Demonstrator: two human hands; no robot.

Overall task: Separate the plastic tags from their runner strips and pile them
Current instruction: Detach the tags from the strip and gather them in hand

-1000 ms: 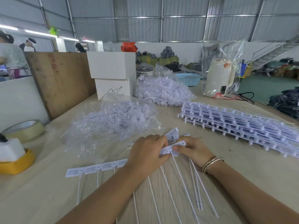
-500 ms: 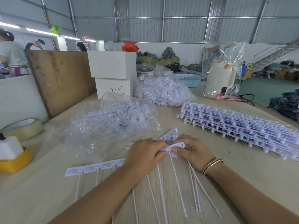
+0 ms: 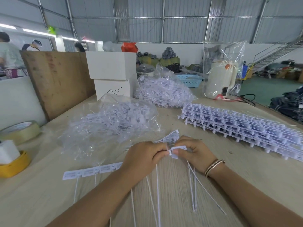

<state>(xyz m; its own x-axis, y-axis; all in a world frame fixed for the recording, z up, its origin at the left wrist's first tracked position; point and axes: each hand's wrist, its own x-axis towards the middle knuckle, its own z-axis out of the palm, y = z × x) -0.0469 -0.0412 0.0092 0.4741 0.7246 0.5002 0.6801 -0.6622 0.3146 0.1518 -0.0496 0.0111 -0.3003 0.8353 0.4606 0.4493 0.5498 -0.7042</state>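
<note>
Since a second ago, your hands have drawn slightly apart above the desk (image 3: pixel 246 174): your right hand (image 3: pixel 195 152) now pinches one white tag (image 3: pixel 177 151) turned away from the strip (image 3: pixel 91 172), which your left hand (image 3: pixel 142 158) grips in curled fingers. The strip's remaining tags trail left, flat on the desk. Your left hand hides the joint; motion blur obscures the tag's print. The loose pile (image 3: pixel 113 123) lies beyond.

No text can be read: print on the tag strip (image 3: pixel 91 172) and tape roll (image 3: pixel 21 128) is blurred.
</note>
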